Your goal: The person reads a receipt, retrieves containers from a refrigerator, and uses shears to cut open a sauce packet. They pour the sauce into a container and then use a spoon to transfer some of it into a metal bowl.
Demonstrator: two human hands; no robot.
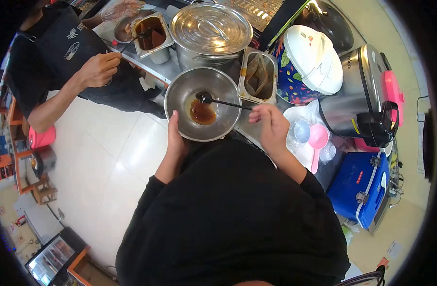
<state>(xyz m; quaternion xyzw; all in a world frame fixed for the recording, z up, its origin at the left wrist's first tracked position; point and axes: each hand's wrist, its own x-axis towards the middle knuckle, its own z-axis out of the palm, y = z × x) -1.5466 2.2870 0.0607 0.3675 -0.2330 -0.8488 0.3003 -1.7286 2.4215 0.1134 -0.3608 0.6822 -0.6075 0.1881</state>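
Note:
A steel mixing bowl (pixel 180 102) with a small pool of brown sauce (pixel 202 112) is in front of me. My left hand (pixel 176 133) grips the bowl by its left rim, thumb over the edge. In my right hand (pixel 274 127) is the handle of a black ladle (pixel 223 101), fingers wrapped round it. The ladle's head rests inside the bowl at the upper edge of the sauce. Just right of the bowl stands a square steel container (pixel 273 78) with a dark, wrinkled lining or content.
A lidded steel pot (pixel 210 28) stands behind the bowl. At the left, a co-worker (pixel 61 62) holds a utensil over a sauce container (pixel 154 35). On the right are a floral tub (pixel 294 66), a steel cooker (pixel 342 81), a pink scoop (pixel 318 137) and a blue cooler (pixel 354 181).

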